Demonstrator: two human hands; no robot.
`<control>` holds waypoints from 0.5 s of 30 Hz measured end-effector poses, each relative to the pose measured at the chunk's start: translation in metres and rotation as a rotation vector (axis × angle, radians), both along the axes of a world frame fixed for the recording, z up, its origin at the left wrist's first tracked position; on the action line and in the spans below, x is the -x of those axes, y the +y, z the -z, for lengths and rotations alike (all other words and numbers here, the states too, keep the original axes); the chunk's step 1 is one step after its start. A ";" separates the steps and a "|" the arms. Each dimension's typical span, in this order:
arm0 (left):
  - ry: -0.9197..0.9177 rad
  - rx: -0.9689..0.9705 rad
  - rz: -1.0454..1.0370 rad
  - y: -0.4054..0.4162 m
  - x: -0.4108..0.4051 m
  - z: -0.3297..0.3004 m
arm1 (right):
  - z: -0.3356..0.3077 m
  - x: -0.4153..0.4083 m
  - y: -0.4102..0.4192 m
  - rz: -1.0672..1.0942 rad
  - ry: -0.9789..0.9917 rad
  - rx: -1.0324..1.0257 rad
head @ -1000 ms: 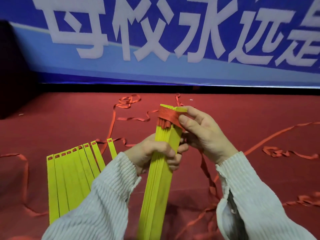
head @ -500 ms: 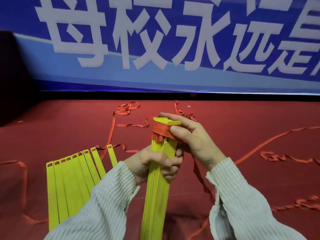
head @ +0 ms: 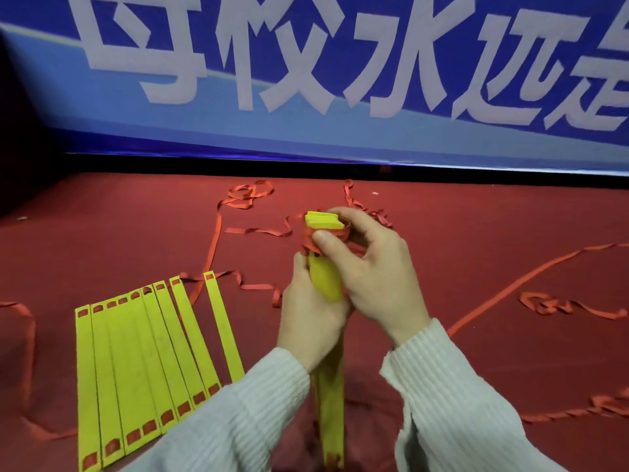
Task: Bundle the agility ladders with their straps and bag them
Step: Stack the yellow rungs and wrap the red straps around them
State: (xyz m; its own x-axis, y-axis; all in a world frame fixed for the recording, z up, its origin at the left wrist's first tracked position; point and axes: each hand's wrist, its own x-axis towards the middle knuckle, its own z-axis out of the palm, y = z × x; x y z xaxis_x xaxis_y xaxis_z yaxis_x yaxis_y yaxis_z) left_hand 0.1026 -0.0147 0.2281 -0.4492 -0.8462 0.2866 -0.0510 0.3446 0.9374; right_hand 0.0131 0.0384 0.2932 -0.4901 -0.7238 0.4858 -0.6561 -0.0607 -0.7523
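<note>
The stack of yellow rungs point(head: 326, 281) is held upright at centre, long axis near-to-far, gripped mid-length by the left hand point(head: 309, 315), while the right hand point(head: 371, 270) fingers are clamped on the red strap point(head: 311, 240) wound round its far end.

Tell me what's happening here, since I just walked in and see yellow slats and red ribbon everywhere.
A person is bundling an agility ladder. The left hand grips a stack of yellow rungs held upright, while the right hand presses the red strap wrapped around the stack's top end. A second set of yellow rungs lies fanned out flat on the red floor to the left, not yet bundled. Loose red straps trail across the floor. No bag is in view.
</note>
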 end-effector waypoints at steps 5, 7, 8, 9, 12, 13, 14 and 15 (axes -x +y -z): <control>0.040 0.011 -0.027 -0.026 0.010 0.009 | 0.002 0.016 -0.010 0.170 0.116 -0.004; 0.011 0.004 0.053 -0.029 0.013 0.010 | 0.005 0.032 -0.012 0.071 0.043 -0.004; 0.027 -0.022 0.135 -0.031 0.014 0.009 | 0.005 0.038 -0.013 -0.013 -0.005 -0.022; 0.043 -0.061 0.245 -0.030 0.015 0.008 | 0.007 0.043 -0.013 -0.093 -0.043 -0.041; 0.035 -0.181 0.521 -0.032 0.015 0.001 | 0.008 0.042 -0.015 -0.161 -0.025 -0.003; 0.023 -0.205 0.546 -0.033 0.015 -0.002 | 0.007 0.039 -0.016 -0.127 -0.007 0.037; 0.035 -0.225 0.536 -0.032 0.017 -0.004 | 0.007 0.035 -0.017 -0.079 -0.001 0.074; 0.057 -0.229 0.496 -0.029 0.018 -0.004 | 0.006 0.032 -0.017 -0.021 0.001 0.098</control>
State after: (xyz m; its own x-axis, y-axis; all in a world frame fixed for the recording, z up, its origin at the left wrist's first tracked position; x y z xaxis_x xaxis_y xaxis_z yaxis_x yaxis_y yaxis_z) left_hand 0.0846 -0.0437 0.2323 -0.7991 -0.5807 0.1559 0.1190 0.1013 0.9877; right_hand -0.0190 0.0215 0.2871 -0.4748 -0.6828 0.5552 -0.6542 -0.1481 -0.7416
